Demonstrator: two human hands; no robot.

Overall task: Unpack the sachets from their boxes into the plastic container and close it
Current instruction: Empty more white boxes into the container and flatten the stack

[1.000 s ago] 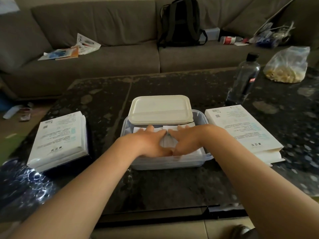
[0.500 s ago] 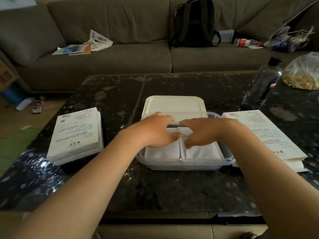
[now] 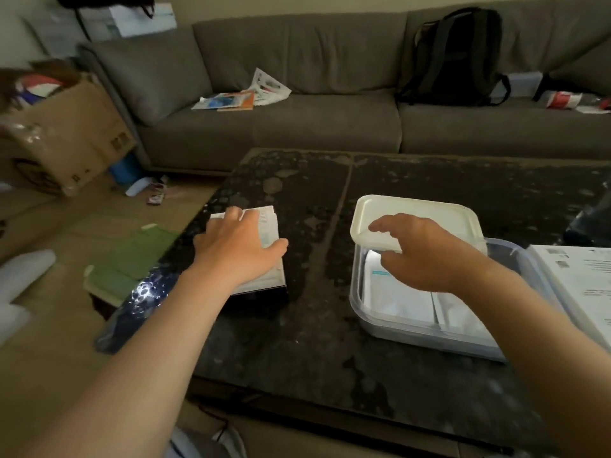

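Observation:
A clear plastic container (image 3: 429, 335) stands on the dark table, and white sachets (image 3: 400, 299) lie flat inside it. Its white lid (image 3: 429, 213) lies tilted across the far rim. My right hand (image 3: 426, 252) hovers over the container's far left part, fingers loosely bent above the lid's near edge, and grips nothing that I can see. My left hand (image 3: 238, 249) rests flat on a white sachet box (image 3: 267, 223) to the container's left, its thumb reaching past the box's right edge. A second white box (image 3: 578, 269) lies at the right.
A dark bottle (image 3: 591, 219) shows at the right edge, behind the second box. The table's left edge (image 3: 185, 246) drops to the floor, where a cardboard carton (image 3: 66, 133) and green sheets (image 3: 132, 262) lie. A grey sofa with a backpack (image 3: 456, 57) is behind the table.
My left hand left the container and moved left onto the left box. My right hand lifted off the sachets. The view swung to the left.

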